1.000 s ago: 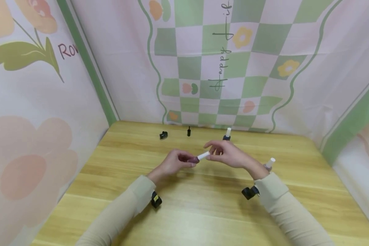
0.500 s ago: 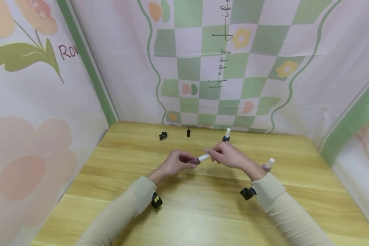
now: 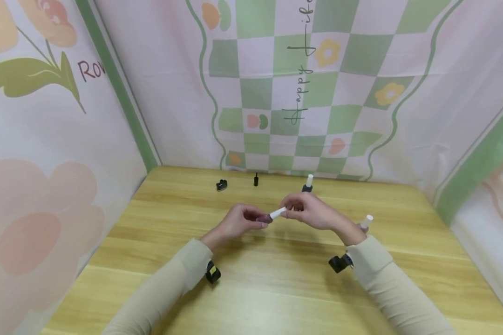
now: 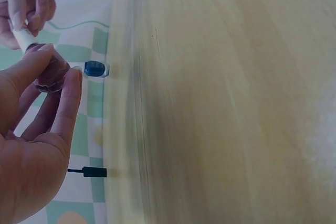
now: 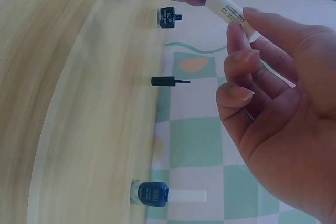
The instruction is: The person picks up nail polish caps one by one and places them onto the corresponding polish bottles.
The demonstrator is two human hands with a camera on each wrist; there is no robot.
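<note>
My left hand (image 3: 236, 223) holds a purple nail polish bottle (image 3: 263, 218) between thumb and fingers, tilted above the table. Its long white cap (image 5: 224, 8) points up to the right and is on the bottle's neck. Around the cap's far end, the thumb and fingertips of my right hand (image 3: 312, 211) pinch it. In the left wrist view the purple bottle (image 4: 52, 72) is partly covered by my left thumb and fingers. Behind my right hand stands a dark blue nail polish bottle (image 5: 152, 193) with a white cap.
An uncapped black nail polish bottle (image 3: 221, 185) and a black brush cap (image 3: 256, 180), standing brush up, are at the table's back. By my right wrist stands a mauve bottle with a white cap (image 3: 366, 220). A patterned curtain (image 3: 184, 116) rises behind the wooden table (image 3: 255, 288).
My right hand turned over the white cap half a second ago, then turned back and pinches its end now. My left hand with the bottle has barely moved.
</note>
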